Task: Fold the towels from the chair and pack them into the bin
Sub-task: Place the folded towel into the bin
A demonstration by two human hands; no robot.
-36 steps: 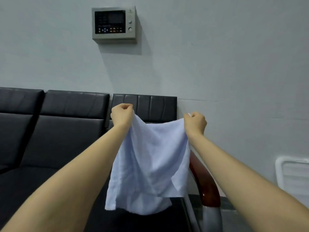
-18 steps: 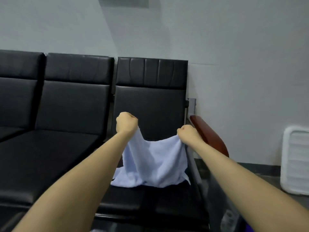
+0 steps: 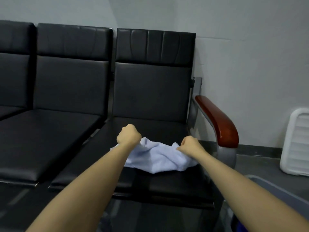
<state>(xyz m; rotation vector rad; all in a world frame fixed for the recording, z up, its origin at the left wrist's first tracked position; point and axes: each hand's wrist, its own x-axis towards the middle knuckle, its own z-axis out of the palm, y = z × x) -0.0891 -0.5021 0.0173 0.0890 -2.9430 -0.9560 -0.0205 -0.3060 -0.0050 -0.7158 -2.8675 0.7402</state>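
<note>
The fingers of the left hand were curled tight around one top corner of the towel. The fingers of the right hand were curled and pinched the other top corner. The two hands were near each other, just above the seat.

The towel was pale blue and soft. Most of it lay in a lumpy heap on the black seat of the chair, between the two hands and a bit in front of them. It was not flat, and it was not folded.

So the job looked like it was at an early part. No fold had been made in this towel. It had to be spread out, folded, and then put away. A grey-blue edge at the bottom right could be the bin, but only a bit of it showed, and I could not see inside it. I saw no other towels.

The seat was dark, smooth and a little shiny. It was the last one in a row of black seats. A red-brown armrest stood on its right side. Behind was a plain grey wall. A white plastic thing with slats leaned on the wall, on the grey floor.
</note>
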